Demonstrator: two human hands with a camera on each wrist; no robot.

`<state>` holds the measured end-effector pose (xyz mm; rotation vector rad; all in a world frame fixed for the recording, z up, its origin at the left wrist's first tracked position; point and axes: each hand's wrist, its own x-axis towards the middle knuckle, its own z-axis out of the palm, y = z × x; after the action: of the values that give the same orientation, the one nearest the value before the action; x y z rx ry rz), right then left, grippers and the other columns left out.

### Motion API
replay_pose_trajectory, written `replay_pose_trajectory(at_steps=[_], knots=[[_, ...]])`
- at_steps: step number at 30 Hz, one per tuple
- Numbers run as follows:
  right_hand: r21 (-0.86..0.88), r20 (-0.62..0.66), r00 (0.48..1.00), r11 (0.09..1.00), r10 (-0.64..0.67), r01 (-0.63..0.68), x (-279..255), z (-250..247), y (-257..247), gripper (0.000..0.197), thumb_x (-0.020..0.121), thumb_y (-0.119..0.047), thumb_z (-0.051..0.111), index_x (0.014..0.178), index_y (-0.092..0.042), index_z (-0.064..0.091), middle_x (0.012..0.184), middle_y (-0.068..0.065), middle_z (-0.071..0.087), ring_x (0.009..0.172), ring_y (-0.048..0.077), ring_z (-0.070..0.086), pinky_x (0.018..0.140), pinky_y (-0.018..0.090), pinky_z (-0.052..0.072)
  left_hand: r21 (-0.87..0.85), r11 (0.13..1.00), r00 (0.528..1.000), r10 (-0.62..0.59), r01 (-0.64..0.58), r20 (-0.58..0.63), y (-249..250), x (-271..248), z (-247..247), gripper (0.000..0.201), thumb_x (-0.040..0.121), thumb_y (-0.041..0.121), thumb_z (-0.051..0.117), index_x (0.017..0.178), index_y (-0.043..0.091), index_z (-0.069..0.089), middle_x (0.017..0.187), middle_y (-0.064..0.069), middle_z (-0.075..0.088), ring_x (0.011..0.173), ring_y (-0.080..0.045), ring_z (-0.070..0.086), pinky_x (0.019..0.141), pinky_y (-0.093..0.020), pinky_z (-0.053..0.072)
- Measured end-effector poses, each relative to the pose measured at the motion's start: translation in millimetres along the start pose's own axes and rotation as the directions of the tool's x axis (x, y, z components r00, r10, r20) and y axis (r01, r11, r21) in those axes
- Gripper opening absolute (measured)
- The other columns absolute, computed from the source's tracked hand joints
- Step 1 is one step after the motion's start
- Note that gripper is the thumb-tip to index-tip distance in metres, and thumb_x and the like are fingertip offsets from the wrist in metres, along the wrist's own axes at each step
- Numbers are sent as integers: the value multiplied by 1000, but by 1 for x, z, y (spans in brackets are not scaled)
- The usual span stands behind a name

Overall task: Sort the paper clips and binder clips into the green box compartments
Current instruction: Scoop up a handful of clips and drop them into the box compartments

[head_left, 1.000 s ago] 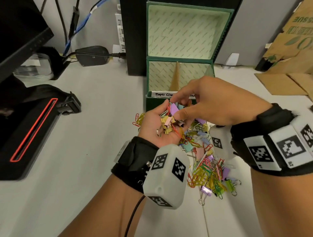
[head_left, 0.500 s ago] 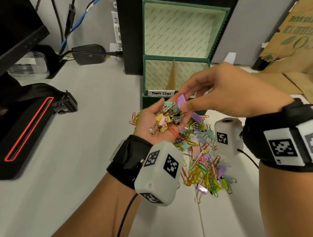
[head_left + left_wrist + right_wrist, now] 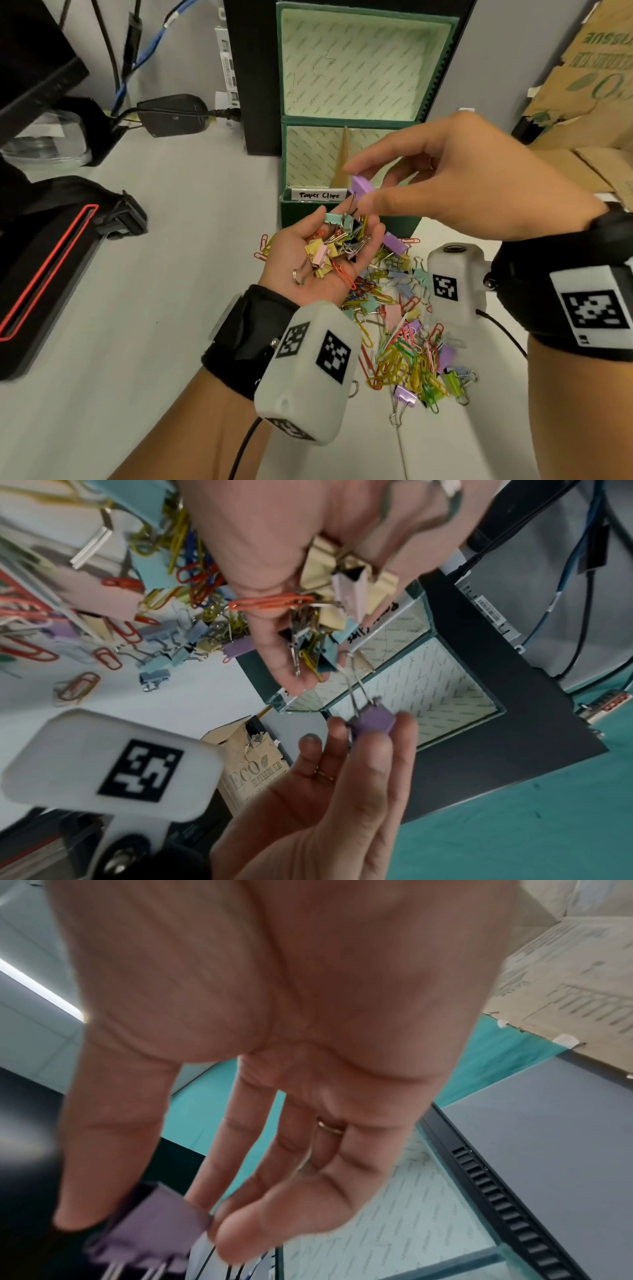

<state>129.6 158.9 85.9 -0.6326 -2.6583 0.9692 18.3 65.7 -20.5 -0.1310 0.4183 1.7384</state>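
Observation:
My left hand (image 3: 329,260) is palm up and cupped around a handful of binder clips (image 3: 323,251) and a few paper clips. My right hand (image 3: 445,185) pinches a purple binder clip (image 3: 361,186) between thumb and fingers, just above the left palm and at the front rim of the green box (image 3: 349,161). The same purple binder clip (image 3: 373,719) shows in the left wrist view and again (image 3: 154,1229) in the right wrist view. The box stands open, split by a cardboard divider (image 3: 344,154), with a "Paper Clips" label (image 3: 318,194) on its left compartment. A heap of mixed clips (image 3: 407,335) lies on the desk.
A black tower (image 3: 253,75) stands left of the box lid (image 3: 363,65). A black device with a red stripe (image 3: 44,260) lies at the left, a power adapter (image 3: 171,114) with cables behind it. Cardboard boxes (image 3: 589,89) fill the back right.
My right hand has lifted the purple binder clip out of the left palm and carried it up toward the box. The left hand has stayed cupped in place.

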Motion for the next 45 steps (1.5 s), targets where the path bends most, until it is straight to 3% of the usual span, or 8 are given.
replay_pose_trajectory(at_steps=[7, 15, 20, 25, 30, 35, 40, 45], knots=[[72, -281, 960, 996, -23, 45, 5, -7, 9, 30, 68, -44, 80, 93, -30, 69, 92, -13, 73, 73, 12, 68, 72, 26, 57, 19, 1000, 1000, -15, 15, 27, 2, 3, -5, 47, 99, 22, 39, 90, -10, 73, 95, -21, 70, 82, -32, 68, 80, -49, 54], [-82, -561, 827, 994, 17, -76, 15, -5, 27, 28, 73, -49, 78, 84, -26, 66, 81, -17, 64, 62, 2, 50, 55, 9, 39, 30, 1000, 1000, -9, 8, 21, 3, 4, -6, 46, 100, 23, 39, 92, -9, 72, 98, -21, 70, 79, -32, 69, 80, -49, 54], [-246, -283, 944, 938, 173, -245, 15, 1, 35, 24, 81, -55, 67, 88, -33, 74, 77, -24, 54, 88, 6, 55, 77, 26, 38, 22, 1000, 1000, -9, 8, 21, 4, 3, -6, 46, 100, 23, 39, 93, -9, 71, 97, -21, 69, 81, -32, 68, 80, -49, 53], [-196, -143, 984, 972, 103, -130, 8, -2, 16, 20, 78, -58, 66, 86, -40, 73, 68, -28, 64, 72, -11, 57, 65, 19, 38, 1, 1000, 1000, -8, 8, 15, 5, 3, -4, 41, 100, 23, 38, 101, -7, 66, 98, -22, 70, 88, -33, 65, 80, -51, 52], [-274, 70, 995, 961, 66, -44, 7, 10, 2, 19, 76, -52, 71, 93, -45, 72, 83, -28, 68, 80, -16, 57, 61, 6, 36, 3, 1000, 1000, -1, 1, 23, 3, 0, -1, 38, 100, 20, 38, 104, -9, 61, 101, -27, 68, 89, -36, 67, 85, -52, 50], [-335, 129, 987, 941, 94, -46, 10, 18, 5, 28, 79, -36, 76, 103, -48, 69, 81, -32, 57, 90, -9, 58, 61, 7, 32, 0, 1000, 1000, -23, 23, -6, 3, 0, 1, 39, 99, 20, 40, 124, -7, 53, 125, -28, 58, 119, -36, 56, 90, -43, 49], [-329, 108, 992, 944, 63, -24, 12, 20, 7, 20, 82, -31, 75, 98, -43, 72, 77, -28, 61, 86, -6, 59, 59, 2, 39, -28, 999, 1000, -25, 26, 13, 3, -1, 2, 36, 98, 19, 42, 118, -8, 55, 124, -28, 59, 112, -38, 59, 86, -55, 50], [-277, 101, 995, 961, 16, 12, 11, 16, 6, 13, 85, -35, 70, 96, -41, 72, 77, -27, 64, 76, -16, 57, 57, -1, 37, -77, 997, 1000, -17, 19, 26, 3, -3, 3, 34, 99, 19, 42, 116, -7, 56, 108, -28, 65, 95, -38, 64, 88, -52, 51]])
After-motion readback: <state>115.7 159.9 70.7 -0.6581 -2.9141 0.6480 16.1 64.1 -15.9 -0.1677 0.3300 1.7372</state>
